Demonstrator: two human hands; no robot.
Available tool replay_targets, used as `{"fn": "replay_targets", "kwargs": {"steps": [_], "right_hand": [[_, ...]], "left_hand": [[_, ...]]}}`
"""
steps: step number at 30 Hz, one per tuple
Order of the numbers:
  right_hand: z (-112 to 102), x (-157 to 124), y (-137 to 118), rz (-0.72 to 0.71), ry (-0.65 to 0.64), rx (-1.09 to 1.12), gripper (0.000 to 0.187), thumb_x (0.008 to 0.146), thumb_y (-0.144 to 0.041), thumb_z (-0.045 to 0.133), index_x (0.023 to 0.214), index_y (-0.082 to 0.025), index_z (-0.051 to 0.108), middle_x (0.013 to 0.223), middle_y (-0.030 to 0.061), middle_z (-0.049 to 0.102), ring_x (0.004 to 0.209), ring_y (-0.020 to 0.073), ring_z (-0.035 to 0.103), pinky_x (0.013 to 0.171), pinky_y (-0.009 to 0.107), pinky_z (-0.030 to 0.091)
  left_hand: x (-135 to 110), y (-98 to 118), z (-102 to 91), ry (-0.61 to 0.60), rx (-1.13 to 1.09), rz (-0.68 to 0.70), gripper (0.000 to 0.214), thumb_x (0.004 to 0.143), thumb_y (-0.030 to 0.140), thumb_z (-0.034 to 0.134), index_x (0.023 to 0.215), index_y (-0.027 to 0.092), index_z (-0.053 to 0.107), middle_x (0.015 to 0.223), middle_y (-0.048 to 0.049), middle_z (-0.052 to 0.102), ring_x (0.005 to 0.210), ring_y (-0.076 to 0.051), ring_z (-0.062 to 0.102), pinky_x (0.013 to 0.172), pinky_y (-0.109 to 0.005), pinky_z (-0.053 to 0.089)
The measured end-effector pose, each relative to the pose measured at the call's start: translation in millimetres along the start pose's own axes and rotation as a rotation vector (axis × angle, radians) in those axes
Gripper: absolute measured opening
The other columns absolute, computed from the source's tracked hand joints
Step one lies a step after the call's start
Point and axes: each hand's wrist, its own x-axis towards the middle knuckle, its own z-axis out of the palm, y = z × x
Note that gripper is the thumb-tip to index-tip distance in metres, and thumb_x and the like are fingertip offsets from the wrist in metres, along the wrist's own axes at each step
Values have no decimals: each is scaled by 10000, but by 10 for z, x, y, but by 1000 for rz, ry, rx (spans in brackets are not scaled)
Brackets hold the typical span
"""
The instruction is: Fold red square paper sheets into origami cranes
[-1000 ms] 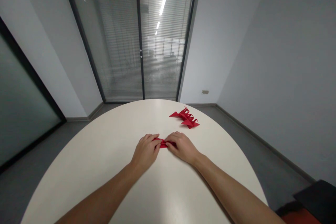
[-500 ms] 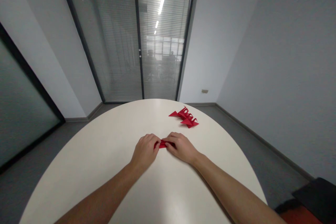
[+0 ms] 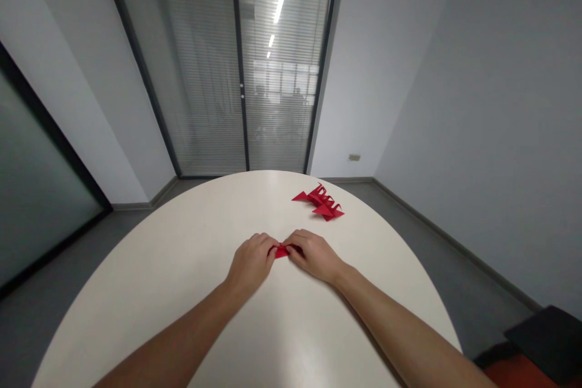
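Observation:
A small piece of folded red paper (image 3: 282, 251) lies low over the table between my two hands. On its left side, my left hand (image 3: 254, 256) pinches it between thumb and fingers. My right hand (image 3: 313, 253) grips the opposite side with curled fingers. Both hands cover much of the paper, so its full shape is hidden. Beyond my right hand stands a cluster of red origami cranes (image 3: 322, 203), close together on the tabletop.
The round white table (image 3: 182, 254) fills the lower middle. A dark chair with a red part (image 3: 545, 345) shows at the lower right. Behind the table is a glass partition with blinds (image 3: 204, 103); plain walls flank it.
The paper between my fingers now shows a flatter, smoother red face than before. My fingers have shifted slightly; the cranes have not moved.

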Motion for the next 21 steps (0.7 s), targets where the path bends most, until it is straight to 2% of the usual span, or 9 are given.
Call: {"fn": "replay_targets", "kwargs": {"steps": [3,14,18,21], "right_hand": [[1,-2,1,16,2,-10,224,912,-152,594,1085,-220,720,982,49,724,930,198,634,848,310,485],[14,9,25,42,25,-1,170,955,-186,561,1013,-214,718,961,50,733,894,196,648,820,312,485],[15,-16,11,70,68,53,231,981,-216,511,1156,-218,663,1066,61,731,969,203,662,877,332,494],[-15,-36,-1,46,66,98,339,938,-233,580,1276,-216,578,1152,77,708,1015,219,659,906,355,497]], "left_hand": [[1,-2,-2,-1,0,-7,169,957,132,522,974,193,678,970,-32,712,917,-210,641,836,-342,492],[11,22,-28,6,-29,-21,202,962,146,501,993,206,691,976,-30,740,892,-211,669,829,-341,493],[12,16,-26,60,-84,-29,214,969,159,496,1023,225,693,1011,-21,744,897,-196,680,826,-318,498],[13,4,-22,88,-123,-66,211,963,157,503,1044,225,685,1025,-18,745,907,-195,688,825,-314,504]]}}
